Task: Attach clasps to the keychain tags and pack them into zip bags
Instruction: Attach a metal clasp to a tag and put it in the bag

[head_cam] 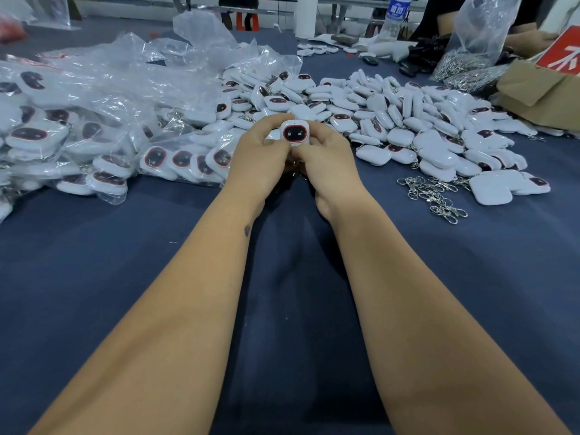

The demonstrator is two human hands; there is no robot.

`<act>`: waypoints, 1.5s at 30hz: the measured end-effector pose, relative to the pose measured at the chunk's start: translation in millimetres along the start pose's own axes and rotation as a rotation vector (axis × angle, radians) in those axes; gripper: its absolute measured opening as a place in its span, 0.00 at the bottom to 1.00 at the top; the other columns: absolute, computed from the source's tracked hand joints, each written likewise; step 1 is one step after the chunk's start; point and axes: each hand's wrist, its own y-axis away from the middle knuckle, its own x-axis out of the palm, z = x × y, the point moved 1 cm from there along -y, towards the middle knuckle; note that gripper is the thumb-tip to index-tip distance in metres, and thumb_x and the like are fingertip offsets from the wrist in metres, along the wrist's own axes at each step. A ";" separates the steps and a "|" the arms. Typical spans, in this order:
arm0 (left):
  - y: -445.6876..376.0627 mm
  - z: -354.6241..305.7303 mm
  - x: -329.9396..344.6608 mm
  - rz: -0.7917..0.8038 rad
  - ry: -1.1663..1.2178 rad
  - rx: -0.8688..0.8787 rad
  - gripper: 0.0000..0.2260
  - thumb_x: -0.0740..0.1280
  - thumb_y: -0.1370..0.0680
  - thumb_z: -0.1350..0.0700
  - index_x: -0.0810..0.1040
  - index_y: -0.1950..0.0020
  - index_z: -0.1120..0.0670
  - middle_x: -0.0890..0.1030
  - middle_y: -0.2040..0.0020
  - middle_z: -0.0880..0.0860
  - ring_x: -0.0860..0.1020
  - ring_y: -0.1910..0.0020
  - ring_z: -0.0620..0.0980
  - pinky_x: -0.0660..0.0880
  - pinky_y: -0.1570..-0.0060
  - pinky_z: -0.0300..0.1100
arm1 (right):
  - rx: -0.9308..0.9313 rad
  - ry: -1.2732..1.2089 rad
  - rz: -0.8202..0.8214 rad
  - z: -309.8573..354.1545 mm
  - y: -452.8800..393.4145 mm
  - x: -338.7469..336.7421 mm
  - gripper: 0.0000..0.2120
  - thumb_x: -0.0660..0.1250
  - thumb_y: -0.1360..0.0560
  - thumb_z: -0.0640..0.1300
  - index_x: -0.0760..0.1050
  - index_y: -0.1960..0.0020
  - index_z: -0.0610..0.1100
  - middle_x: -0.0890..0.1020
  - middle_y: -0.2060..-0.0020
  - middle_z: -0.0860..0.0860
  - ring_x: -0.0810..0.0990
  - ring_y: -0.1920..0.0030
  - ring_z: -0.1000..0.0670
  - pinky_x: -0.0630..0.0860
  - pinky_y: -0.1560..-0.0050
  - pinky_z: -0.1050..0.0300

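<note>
1. You held the tag upright between both hands above the blue table, face toward you.
2. Left hand and right hand fingers pinched its sides, likely steadying it for clasp fitting underneath.
3. Spare clasps lay near your right.

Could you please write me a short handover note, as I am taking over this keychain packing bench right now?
Left hand and right hand: both hold one white tag between them, face towards the camera, above the blue table; a clasp seems to hang under the grip, mostly hidden.
Loose tags: a big heap ahead and to the right.
Spare clasps: a small pile to the right of the hands.
Done: filled zip bags piled on the left.
Left: finish this tag, bag it, then work through the heap.
</note>
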 end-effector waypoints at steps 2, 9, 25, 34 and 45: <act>-0.3 -0.4 0.3 0.005 0.020 -0.005 0.17 0.63 0.24 0.64 0.81 0.41 0.48 0.85 0.52 0.57 0.81 0.60 0.48 0.82 0.54 0.45 | -0.004 -0.013 -0.026 0.0 1.2 0.1 0.16 0.61 0.24 0.27 0.76 0.39 0.36 0.85 0.53 0.43 0.84 0.58 0.51 0.79 0.60 0.60; 0.0 -0.1 0.8 0.011 0.002 0.002 0.15 0.64 0.24 0.63 0.81 0.45 0.45 0.84 0.54 0.53 0.80 0.59 0.49 0.81 0.50 0.47 | 0.020 -0.050 -0.044 4.3 3.3 0.1 0.17 0.59 0.28 0.24 0.78 0.46 0.38 0.84 0.65 0.48 0.83 0.66 0.53 0.78 0.68 0.63; 0.2 -0.2 0.3 0.021 0.011 0.033 0.10 0.65 0.23 0.61 0.82 0.50 0.47 0.84 0.53 0.51 0.82 0.55 0.49 0.79 0.51 0.43 | 0.067 -0.065 -0.019 3.7 0.6 -1.3 0.10 0.61 0.24 0.32 0.80 0.50 0.36 0.83 0.65 0.45 0.81 0.63 0.48 0.79 0.51 0.48; 0.2 -0.1 1.3 0.023 0.004 0.023 0.12 0.63 0.23 0.62 0.82 0.48 0.47 0.84 0.52 0.52 0.81 0.56 0.49 0.79 0.51 0.45 | 0.028 0.000 -0.019 1.6 -0.3 0.2 0.09 0.62 0.22 0.35 0.80 0.49 0.41 0.85 0.59 0.46 0.81 0.60 0.49 0.79 0.58 0.57; 0.0 -0.2 1.4 0.020 -0.018 0.007 0.12 0.63 0.22 0.61 0.82 0.47 0.47 0.84 0.50 0.53 0.81 0.54 0.50 0.80 0.48 0.46 | 0.019 0.087 -0.056 -1.2 -1.5 0.1 0.11 0.60 0.21 0.36 0.80 0.45 0.42 0.85 0.59 0.49 0.81 0.62 0.54 0.77 0.62 0.63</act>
